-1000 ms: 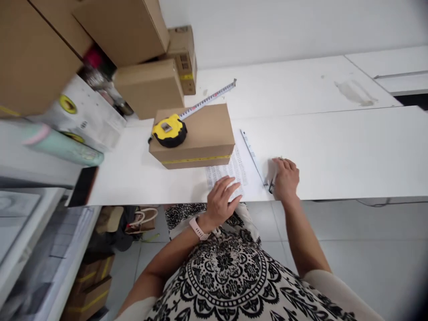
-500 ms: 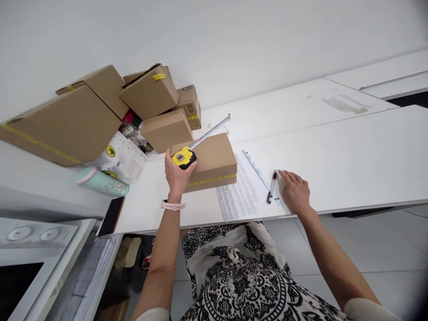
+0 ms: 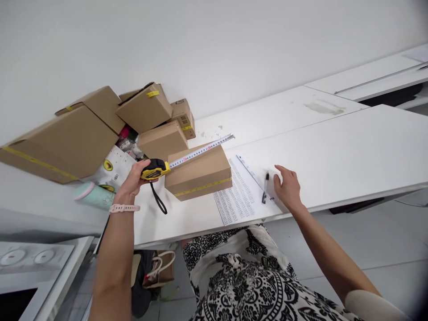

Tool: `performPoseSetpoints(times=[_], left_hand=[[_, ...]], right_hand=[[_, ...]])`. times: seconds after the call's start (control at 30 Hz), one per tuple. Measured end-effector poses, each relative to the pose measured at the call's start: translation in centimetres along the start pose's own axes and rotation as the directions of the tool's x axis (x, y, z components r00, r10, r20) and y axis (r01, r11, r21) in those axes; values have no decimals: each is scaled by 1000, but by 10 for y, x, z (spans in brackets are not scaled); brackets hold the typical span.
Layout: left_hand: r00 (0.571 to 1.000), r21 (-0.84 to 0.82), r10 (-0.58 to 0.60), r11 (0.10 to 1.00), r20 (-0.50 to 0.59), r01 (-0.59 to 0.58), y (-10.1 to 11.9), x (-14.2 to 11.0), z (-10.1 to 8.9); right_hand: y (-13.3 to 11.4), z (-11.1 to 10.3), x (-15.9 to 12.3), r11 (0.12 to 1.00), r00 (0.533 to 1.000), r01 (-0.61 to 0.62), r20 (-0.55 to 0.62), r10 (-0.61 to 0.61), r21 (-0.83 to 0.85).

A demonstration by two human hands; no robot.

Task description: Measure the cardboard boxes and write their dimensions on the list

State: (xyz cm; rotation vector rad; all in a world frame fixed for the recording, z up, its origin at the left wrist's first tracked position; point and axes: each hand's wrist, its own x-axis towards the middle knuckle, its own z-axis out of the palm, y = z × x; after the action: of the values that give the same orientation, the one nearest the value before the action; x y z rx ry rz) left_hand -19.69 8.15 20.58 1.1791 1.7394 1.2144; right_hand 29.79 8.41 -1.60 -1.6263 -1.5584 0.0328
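My left hand [image 3: 133, 178] is closed around a yellow and black tape measure [image 3: 154, 169], whose dark strap dangles below. Its blade [image 3: 200, 151] reaches out to the right across the top of a brown cardboard box [image 3: 199, 176], with the metal tip past the box's far right edge. Yellow tape runs along the box's front side. My right hand [image 3: 287, 187] hovers by the desk with thumb and fingers apart, holding nothing. Close to it lies a black and clear pen [image 3: 265, 188] on printed sheets [image 3: 236, 196], which reach partly under the box.
More cardboard boxes [image 3: 63, 142] are piled against the wall at the left. In front of them are a white avocado-print package [image 3: 118, 166] and a mint bottle [image 3: 92, 196]. The white desk [image 3: 334, 156] stretches right. A bag [image 3: 163, 269] sits under the desk.
My left hand has moved left with the tape measure, turning it so more blade lies across the box top. My right hand has lifted and its thumb has spread from the fingers.
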Motion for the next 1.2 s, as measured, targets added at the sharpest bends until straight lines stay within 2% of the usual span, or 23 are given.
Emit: performPoseSetpoints(times=[0.07, 0.17, 0.3, 0.4, 0.53, 0.77, 1.03, 1.2], left_hand=[[996, 33, -67, 997, 66, 65, 0, 2, -7], [989, 61, -109, 993, 102, 103, -1, 4, -11], [977, 89, -151, 986, 153, 139, -3, 12, -15], [973, 92, -158, 985, 166, 145, -3, 21, -18], [970, 91, -167, 984, 175, 153, -1, 29, -25], [965, 86, -206, 977, 161, 194, -1, 30, -37], [956, 63, -239, 971, 170, 231, -16, 32, -41], [953, 40, -240, 971, 186, 236, -22, 44, -45]], right_hand=[[-24, -5, 8, 992, 1000, -7, 15, 5, 129], [-61, -11, 21, 950, 994, -28, 108, -6, 311], [-101, -8, 32, 871, 975, 9, 191, -117, 491], [-123, 1, 37, 826, 942, 5, 275, -194, 564], [-145, 14, 41, 812, 907, -28, 355, -225, 583], [-163, 30, 44, 837, 911, -33, 361, -200, 547], [-163, 46, 42, 889, 919, 108, 298, -260, 444], [-160, 53, 39, 897, 932, 136, 253, -260, 420]])
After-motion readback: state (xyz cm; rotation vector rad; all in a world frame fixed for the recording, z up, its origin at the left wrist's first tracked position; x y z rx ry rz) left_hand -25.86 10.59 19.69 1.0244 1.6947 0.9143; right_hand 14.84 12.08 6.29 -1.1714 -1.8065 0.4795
